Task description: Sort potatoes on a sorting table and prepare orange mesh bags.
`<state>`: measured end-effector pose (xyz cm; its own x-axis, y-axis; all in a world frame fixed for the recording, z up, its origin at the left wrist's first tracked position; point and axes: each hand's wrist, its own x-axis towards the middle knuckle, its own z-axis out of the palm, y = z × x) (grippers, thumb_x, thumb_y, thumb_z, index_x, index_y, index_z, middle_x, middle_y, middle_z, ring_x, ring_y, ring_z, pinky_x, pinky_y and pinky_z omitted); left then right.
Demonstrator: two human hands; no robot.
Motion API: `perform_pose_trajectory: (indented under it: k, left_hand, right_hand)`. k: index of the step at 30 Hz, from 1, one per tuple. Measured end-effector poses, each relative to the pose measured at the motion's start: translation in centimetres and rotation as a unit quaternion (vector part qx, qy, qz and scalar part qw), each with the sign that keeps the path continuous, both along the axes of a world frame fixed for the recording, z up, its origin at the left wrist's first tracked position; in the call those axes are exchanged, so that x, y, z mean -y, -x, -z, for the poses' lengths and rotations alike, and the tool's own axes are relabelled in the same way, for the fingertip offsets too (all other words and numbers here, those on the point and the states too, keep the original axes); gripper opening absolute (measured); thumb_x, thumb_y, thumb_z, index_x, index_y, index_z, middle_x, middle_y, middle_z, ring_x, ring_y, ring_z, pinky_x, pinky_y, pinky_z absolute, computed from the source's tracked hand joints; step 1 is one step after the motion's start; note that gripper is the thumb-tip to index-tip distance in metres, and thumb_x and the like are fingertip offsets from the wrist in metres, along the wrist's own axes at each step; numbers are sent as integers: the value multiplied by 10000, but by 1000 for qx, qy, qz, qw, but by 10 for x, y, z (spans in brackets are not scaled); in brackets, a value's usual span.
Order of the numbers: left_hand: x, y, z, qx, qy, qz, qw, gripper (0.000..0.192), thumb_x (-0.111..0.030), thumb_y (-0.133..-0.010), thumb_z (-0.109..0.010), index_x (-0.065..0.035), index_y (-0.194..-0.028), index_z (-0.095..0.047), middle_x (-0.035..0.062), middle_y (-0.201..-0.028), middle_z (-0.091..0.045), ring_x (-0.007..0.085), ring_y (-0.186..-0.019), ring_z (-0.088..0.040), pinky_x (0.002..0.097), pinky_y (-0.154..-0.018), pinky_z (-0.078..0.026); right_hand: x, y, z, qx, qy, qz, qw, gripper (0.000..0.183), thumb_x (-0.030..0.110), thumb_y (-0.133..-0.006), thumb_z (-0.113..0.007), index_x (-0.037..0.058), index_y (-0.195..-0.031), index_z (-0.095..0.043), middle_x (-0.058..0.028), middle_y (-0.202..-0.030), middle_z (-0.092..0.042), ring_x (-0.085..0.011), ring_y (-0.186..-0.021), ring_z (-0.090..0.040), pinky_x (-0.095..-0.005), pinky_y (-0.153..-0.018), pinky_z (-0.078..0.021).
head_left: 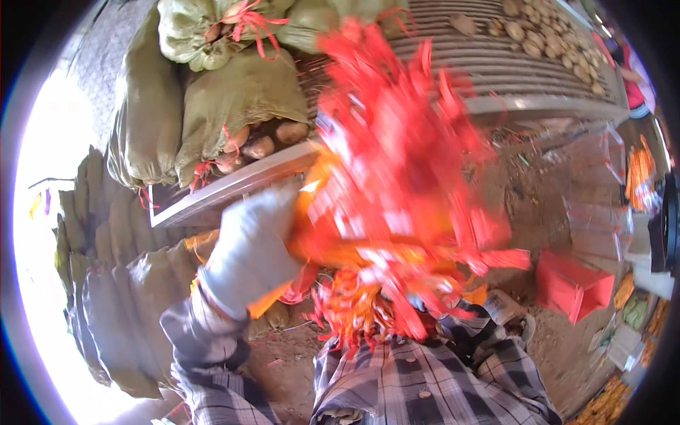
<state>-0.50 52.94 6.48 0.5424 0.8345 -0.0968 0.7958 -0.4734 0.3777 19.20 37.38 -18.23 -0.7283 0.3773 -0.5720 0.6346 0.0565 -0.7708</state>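
My left hand (254, 247), in a pale glove and a checked sleeve, is closed on the left side of a large bundle of red and orange plastic strips (404, 175). The bundle is blurred by motion and fills the middle of the view in front of my chest. Orange material also shows below and beside the glove. My right hand is almost wholly hidden under the strips; only its checked sleeve (510, 356) is plain at the lower right, so its hold cannot be made out. Behind the bundle, a green mesh sack (244, 95) tied with red strips shows potatoes at its opening.
A ribbed metal rack (457, 69) with loose potatoes (552, 42) spans the top. Filled sacks (122, 313) stand at the left. A red plastic container (574, 287) lies on the dirt floor (558, 340) at the right. Part of another person (635, 79) shows at the upper right.
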Motion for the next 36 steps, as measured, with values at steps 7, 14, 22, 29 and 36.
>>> perform_pose_trajectory:
  k: [7, 14, 22, 29, 36]
  left_hand:
    - [41, 24, 20, -134, -74, 169, 974, 446, -221, -587, -686, -130, -1018, -619, 12, -854, -571, 197, -831, -589, 370, -758, -486]
    - [57, 63, 87, -101, -227, -32, 968, 282, -165, -706, -683, -194, -954, -552, 20, -1018, -628, 203, -994, -579, 433, -934, -431]
    - [160, 68, 193, 37, -252, -539, 803, 259, -193, -854, -688, -54, -1014, -539, 86, -1012, -551, 269, -902, -566, 437, -908, -468]
    - [182, 86, 349, 241, 90, -354, 899, 224, -182, -903, -618, -41, -1077, -615, 114, -1001, -655, 244, -911, -625, 392, -784, -503]
    - [85, 66, 438, 140, 53, -410, 900, 213, -184, -905, -617, -43, -1065, -619, 116, -984, -656, 249, -899, -625, 395, -774, -498]
  right_hand:
    - [-54, -11, 49, 49, 14, 63, 997, 430, 145, -648, -667, -27, -1041, -632, -232, -961, -672, -372, -927, -649, -432, -842, -510]
    - [-78, -27, 65, 83, 30, 166, 982, 438, 126, -645, -663, -30, -1053, -629, -220, -954, -676, -342, -916, -650, -422, -836, -510]
    - [-86, -34, 60, 98, 57, 237, 965, 448, 104, -642, -659, -33, -1067, -625, -208, -947, -680, -308, -905, -652, -409, -828, -509]
    - [-87, -40, 71, 100, 75, 276, 953, 458, 86, -639, -656, -36, -1079, -622, -196, -940, -684, -279, -894, -653, -399, -822, -509]
    - [-98, -51, 90, 89, 65, 307, 945, 468, 67, -636, -652, -38, -1091, -618, -185, -933, -688, -249, -884, -654, -388, -816, -508]
